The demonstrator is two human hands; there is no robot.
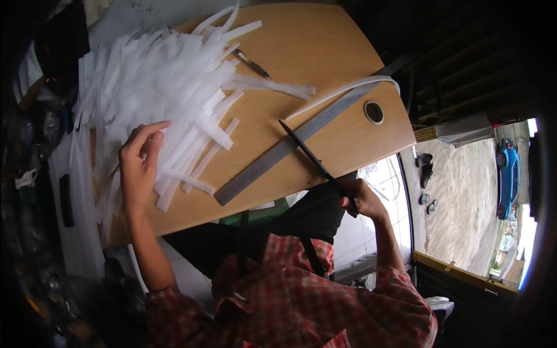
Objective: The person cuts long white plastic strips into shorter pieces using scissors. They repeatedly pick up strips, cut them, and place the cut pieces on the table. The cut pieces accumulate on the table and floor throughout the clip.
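My left hand (141, 152) is over the near side of a heap of white foam strips (156, 81), its fingers half curled. Thumb and forefinger are a little apart, and no strip shows between them. In my right hand (364, 199), past the table's near edge, is the handle of a long dark knife (310, 153). The blade points up and left, crossing above a flat grey metal bar (261, 169) that lies slantwise on the wooden table (301, 46). One narrow white strip (339, 91) curves along the bar's far end.
A black-and-silver pen-like tool (252, 64) lies beside the heap. The tabletop has a round ringed hole (373, 112) at right. My legs are under the near edge. Outside the doorway at right are sandals (429, 204) and a blue car (508, 180).
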